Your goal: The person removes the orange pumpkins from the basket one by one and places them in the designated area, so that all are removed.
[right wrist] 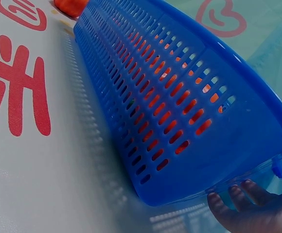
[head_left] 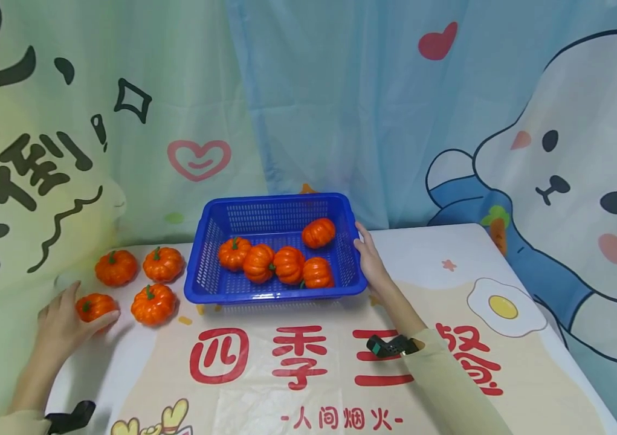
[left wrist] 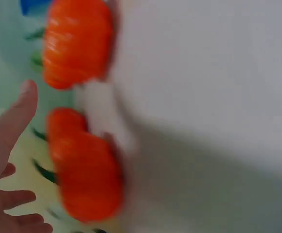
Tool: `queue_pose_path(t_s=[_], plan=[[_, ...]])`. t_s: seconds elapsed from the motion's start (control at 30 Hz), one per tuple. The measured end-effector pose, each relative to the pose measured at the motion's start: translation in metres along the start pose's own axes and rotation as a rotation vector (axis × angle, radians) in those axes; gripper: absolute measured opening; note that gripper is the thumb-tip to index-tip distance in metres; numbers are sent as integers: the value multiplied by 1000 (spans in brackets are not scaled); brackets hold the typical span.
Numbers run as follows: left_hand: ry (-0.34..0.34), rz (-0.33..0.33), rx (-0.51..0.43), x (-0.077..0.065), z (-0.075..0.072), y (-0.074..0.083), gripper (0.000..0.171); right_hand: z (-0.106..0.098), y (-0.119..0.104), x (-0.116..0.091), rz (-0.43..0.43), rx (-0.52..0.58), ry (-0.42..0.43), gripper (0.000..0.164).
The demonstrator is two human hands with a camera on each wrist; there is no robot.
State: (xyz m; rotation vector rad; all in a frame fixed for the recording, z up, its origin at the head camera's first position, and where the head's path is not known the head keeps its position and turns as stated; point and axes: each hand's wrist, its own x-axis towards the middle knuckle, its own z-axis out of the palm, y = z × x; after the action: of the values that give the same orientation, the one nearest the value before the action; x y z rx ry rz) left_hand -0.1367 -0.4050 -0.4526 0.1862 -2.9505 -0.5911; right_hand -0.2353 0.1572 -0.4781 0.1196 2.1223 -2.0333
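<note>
My left hand (head_left: 71,320) reaches around a small orange pumpkin (head_left: 93,307) at the table's left side, thumb and fingers spread apart. In the left wrist view the left hand (left wrist: 7,160) shows a straight thumb, with blurred pumpkins (left wrist: 90,177) beside it. My right hand (head_left: 371,260) holds the right end of a blue plastic basket (head_left: 278,298). Fingertips of the right hand (right wrist: 257,208) lie against the basket's outer end wall in the right wrist view; the thumb is hidden there. Several orange pumpkins (head_left: 289,264) lie inside the basket.
Between my left hand and the basket sit more pumpkins, one nearer (head_left: 153,304) and two farther back (head_left: 163,264). A printed cloth (head_left: 264,362) covers the table. Behind it hangs a patterned curtain (head_left: 313,109), close to the basket's far side.
</note>
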Motion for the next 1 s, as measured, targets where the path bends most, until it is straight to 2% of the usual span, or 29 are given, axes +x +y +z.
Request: queue_pose_path(t_s=[0.17,0.3,0.43,0.5,0.63,0.87,1.0], plan=[[42,103,-24,1,-11,38,100,0,3,2,-14,4,6,51],[71,200,-66,-1,-13,72,95,0,3,1,-25,4,3,51],[25,250,-110,-2,-13,102,95,0,-3,-2,-12,12,-4,52],[-22,248,-131,-2,-12,116,95,1,-10,-7,2,27,-10,52],[-52,310,-165,-2,-10,138,93,3,-22,-13,28,50,-20,53],[-119,402,-160,-2,1,167,89,0,-8,-3,3,41,-12,52],[-191,427,-154,5,4,191,87,-1,-1,0,-19,20,-4,51]])
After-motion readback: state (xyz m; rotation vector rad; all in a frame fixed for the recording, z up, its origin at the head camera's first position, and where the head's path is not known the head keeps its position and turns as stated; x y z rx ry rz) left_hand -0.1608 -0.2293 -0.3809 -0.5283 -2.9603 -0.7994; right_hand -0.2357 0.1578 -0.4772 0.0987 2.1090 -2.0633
